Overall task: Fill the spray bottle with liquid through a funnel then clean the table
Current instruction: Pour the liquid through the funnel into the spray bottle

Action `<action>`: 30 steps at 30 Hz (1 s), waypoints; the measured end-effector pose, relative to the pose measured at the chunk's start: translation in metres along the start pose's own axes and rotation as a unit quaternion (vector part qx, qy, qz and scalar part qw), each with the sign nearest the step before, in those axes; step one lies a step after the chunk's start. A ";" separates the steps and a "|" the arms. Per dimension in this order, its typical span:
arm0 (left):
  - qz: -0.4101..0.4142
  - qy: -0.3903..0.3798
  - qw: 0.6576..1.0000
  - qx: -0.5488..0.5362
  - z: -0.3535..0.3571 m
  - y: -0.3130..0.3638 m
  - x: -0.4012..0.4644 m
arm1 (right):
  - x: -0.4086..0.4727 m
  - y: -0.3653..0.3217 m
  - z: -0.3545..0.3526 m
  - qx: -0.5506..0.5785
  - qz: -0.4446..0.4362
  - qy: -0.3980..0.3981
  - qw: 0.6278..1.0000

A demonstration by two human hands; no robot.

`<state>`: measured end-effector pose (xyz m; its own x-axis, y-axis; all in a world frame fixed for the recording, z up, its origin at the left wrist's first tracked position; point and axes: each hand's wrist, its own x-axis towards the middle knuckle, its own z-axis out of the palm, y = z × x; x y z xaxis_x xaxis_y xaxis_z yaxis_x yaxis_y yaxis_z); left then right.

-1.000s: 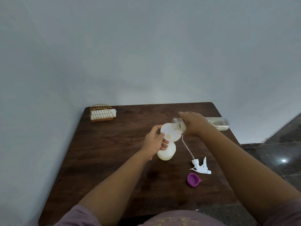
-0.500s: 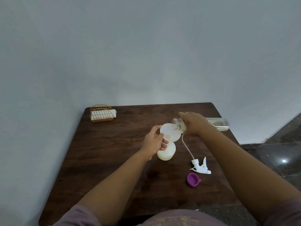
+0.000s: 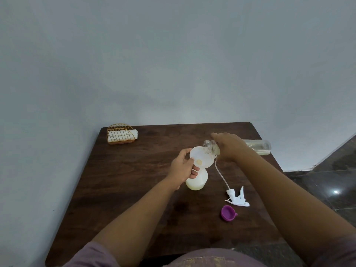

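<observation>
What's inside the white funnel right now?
A small pool of yellowish liquid sits at the centre of the white funnel, with the tipped clear bottle mouth over its rim. The funnel's stem is hidden.

Both forearms reached forward over the table; the left hand [image 3: 184,165] pinched something with curled fingers, the right hand [image 3: 229,146] gripped, knuckles up.

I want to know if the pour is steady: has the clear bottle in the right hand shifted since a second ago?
No. The clear bottle sits at the same spot over the funnel, judged against the table's far edge.
</observation>
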<state>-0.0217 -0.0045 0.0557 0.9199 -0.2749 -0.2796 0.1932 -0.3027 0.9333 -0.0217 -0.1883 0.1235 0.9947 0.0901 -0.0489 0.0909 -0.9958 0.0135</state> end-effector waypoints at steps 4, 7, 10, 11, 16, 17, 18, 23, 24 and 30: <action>-0.001 0.002 1.000 0.000 0.001 -0.001 0.000 | -0.001 -0.001 -0.002 -0.006 -0.006 0.001 1.000; -0.001 0.002 1.000 -0.001 0.001 -0.001 0.000 | -0.001 -0.001 -0.003 -0.005 -0.007 0.001 1.000; -0.003 0.002 1.000 -0.003 0.001 -0.001 0.000 | -0.002 -0.002 -0.002 -0.006 -0.008 -0.003 1.000; -0.003 0.002 1.000 -0.004 0.001 -0.001 0.000 | -0.002 -0.002 -0.002 -0.008 -0.009 -0.004 1.000; -0.001 0.004 1.000 -0.006 0.001 -0.001 0.000 | -0.001 -0.001 -0.002 -0.009 -0.009 -0.002 1.000; 0.000 0.004 1.000 -0.007 0.001 -0.001 0.000 | -0.001 -0.001 -0.002 -0.011 -0.009 -0.001 1.000; 0.000 0.004 1.000 -0.007 0.001 -0.001 0.000 | -0.001 -0.001 -0.002 -0.013 -0.008 -0.001 1.000; -0.001 0.003 1.000 -0.010 0.001 -0.001 -0.002 | 0.000 -0.002 -0.001 -0.017 -0.007 0.001 1.000; 0.000 0.003 1.000 -0.011 0.000 -0.001 -0.001 | 0.000 -0.002 -0.001 -0.017 -0.008 0.002 1.000; -0.002 0.003 1.000 -0.011 0.000 -0.002 -0.001 | -0.001 -0.002 -0.001 -0.016 -0.007 0.008 1.000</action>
<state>-0.0227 -0.0036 0.0544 0.9209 -0.2681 -0.2829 0.2054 -0.2831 0.9368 -0.0231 -0.1866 0.1246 0.9939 0.1050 -0.0343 0.1065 -0.9933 0.0441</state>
